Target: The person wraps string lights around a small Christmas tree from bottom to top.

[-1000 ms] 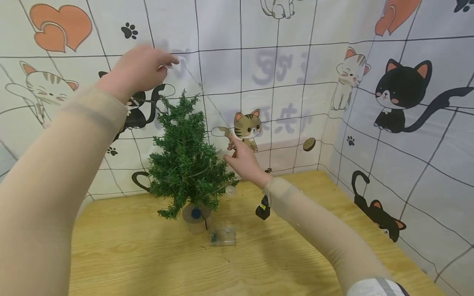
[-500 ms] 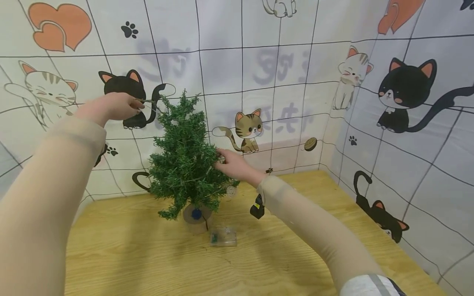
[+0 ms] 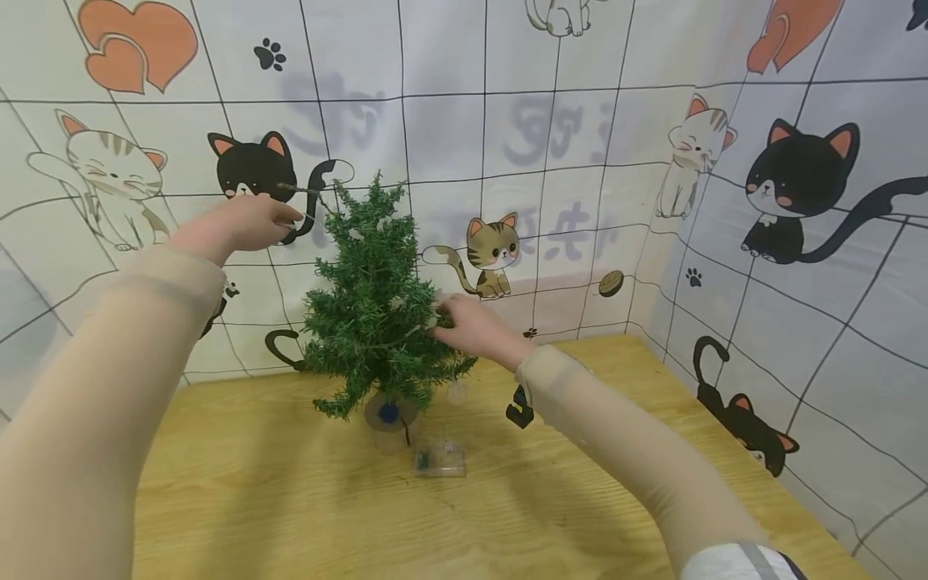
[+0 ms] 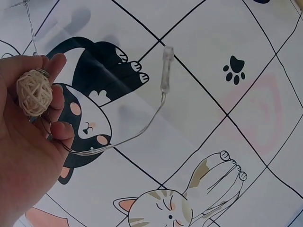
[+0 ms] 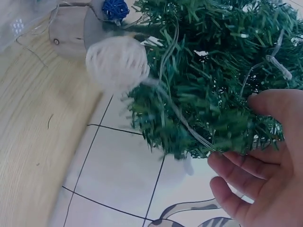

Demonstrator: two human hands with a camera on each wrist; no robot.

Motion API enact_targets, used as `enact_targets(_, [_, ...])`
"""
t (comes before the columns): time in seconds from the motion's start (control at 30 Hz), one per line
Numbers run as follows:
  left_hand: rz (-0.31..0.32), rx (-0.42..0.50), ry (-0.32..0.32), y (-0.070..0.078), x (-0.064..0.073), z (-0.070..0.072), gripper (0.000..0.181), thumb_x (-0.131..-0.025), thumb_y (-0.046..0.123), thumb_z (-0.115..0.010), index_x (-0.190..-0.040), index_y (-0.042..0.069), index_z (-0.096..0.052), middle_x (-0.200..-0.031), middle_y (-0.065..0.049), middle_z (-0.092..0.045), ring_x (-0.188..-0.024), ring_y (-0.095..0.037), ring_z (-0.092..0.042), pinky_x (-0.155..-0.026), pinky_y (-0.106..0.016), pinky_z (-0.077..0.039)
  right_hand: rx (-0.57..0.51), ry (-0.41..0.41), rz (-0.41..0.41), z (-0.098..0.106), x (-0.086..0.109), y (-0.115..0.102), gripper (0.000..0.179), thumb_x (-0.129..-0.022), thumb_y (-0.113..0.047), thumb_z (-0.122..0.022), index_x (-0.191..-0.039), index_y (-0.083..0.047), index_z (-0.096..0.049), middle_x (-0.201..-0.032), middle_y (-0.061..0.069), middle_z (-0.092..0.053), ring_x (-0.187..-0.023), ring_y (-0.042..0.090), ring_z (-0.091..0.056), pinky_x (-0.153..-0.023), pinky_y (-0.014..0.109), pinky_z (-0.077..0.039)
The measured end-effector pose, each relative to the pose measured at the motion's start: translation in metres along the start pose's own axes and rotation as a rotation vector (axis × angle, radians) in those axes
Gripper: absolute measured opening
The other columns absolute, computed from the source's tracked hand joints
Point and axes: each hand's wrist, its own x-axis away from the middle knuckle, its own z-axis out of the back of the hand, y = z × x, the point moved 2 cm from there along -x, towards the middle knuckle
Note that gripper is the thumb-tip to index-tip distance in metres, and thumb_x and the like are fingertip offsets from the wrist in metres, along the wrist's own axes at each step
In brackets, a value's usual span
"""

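Observation:
A small green artificial tree (image 3: 375, 298) stands on a round wooden base (image 3: 391, 415) at the back of the wooden table (image 3: 290, 499). My left hand (image 3: 246, 224) is level with the treetop, to its left. It pinches a thin light string wire (image 4: 142, 130) and a woven rattan ball (image 4: 33, 92); a clear bulb (image 4: 165, 71) dangles free. My right hand (image 3: 464, 324) is at the tree's right side, thumb and fingers curled round a branch tip (image 5: 222, 127) and the wire over it. A white woven ball (image 5: 117, 64) hangs low in the tree.
A clear battery box (image 3: 439, 459) lies in front of the base, and a blue ball (image 3: 388, 413) sits on the base. Cat-patterned cloth walls (image 3: 580, 161) close in the back and right sides. Bare wood lies in front of the tree.
My left hand came down from high above the tree to treetop level, carrying the wire. My right hand moved left from beside the tree into its right branches.

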Motion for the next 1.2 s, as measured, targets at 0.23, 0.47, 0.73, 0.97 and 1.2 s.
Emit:
enact_targets(0.23, [0.017, -0.012, 0.010, 0.010, 0.004, 0.000, 0.047, -0.102, 0.015, -0.028, -0.145, 0.001, -0.041, -0.139, -0.033, -0.043, -0.092, -0.040, -0.056, -0.078, -0.050, -0.037, 0.067, 0.021, -0.004, 0.009, 0.010, -0.007, 0.043, -0.093, -0.037, -0.062, -0.121, -0.006, -0.066, -0.114, 0.009, -0.068, -0.071, 0.012, -0.064, -0.068, 0.032, -0.051])
enact_targets(0.47, [0.009, -0.005, 0.009, 0.015, 0.014, 0.002, 0.045, -0.101, 0.011, -0.031, -0.144, -0.002, -0.042, -0.139, -0.033, -0.042, -0.130, -0.055, -0.031, -0.089, -0.056, -0.035, 0.148, 0.020, -0.004, 0.012, 0.016, -0.017, 0.040, -0.092, -0.041, -0.063, -0.108, -0.006, -0.070, -0.092, 0.009, -0.068, -0.056, 0.009, -0.053, -0.058, 0.028, -0.044])
enact_targets(0.73, [-0.022, -0.040, -0.006, 0.017, 0.021, -0.001, 0.044, -0.100, 0.010, -0.034, -0.141, -0.004, -0.045, -0.139, -0.025, -0.047, -0.128, -0.050, -0.039, -0.099, -0.059, -0.036, 0.166, -0.012, -0.032, 0.014, 0.022, -0.018, 0.058, -0.091, -0.051, -0.061, -0.127, -0.005, -0.062, -0.117, 0.010, -0.059, -0.092, 0.020, -0.059, -0.076, 0.037, -0.050])
enact_targets(0.97, [-0.004, -0.066, -0.012, 0.011, 0.032, -0.003, 0.045, -0.097, 0.007, -0.033, -0.139, -0.004, -0.048, -0.135, -0.027, -0.051, -0.123, -0.047, -0.045, -0.090, -0.054, -0.040, 0.104, -0.010, -0.015, 0.019, 0.024, -0.017, 0.069, -0.089, -0.053, -0.062, -0.138, -0.006, -0.051, -0.131, 0.012, -0.057, -0.110, 0.026, -0.058, -0.090, 0.045, -0.048])
enact_targets(1.2, [-0.040, -0.038, -0.030, 0.009, 0.049, -0.015, 0.042, -0.095, 0.004, -0.038, -0.132, -0.005, -0.055, -0.128, -0.029, -0.055, -0.102, -0.037, -0.055, -0.076, -0.046, -0.042, -0.044, -0.026, 0.006, 0.021, 0.027, -0.011, 0.070, -0.091, -0.050, -0.062, -0.144, -0.007, -0.045, -0.139, 0.012, -0.052, -0.116, 0.028, -0.057, -0.096, 0.045, -0.045])
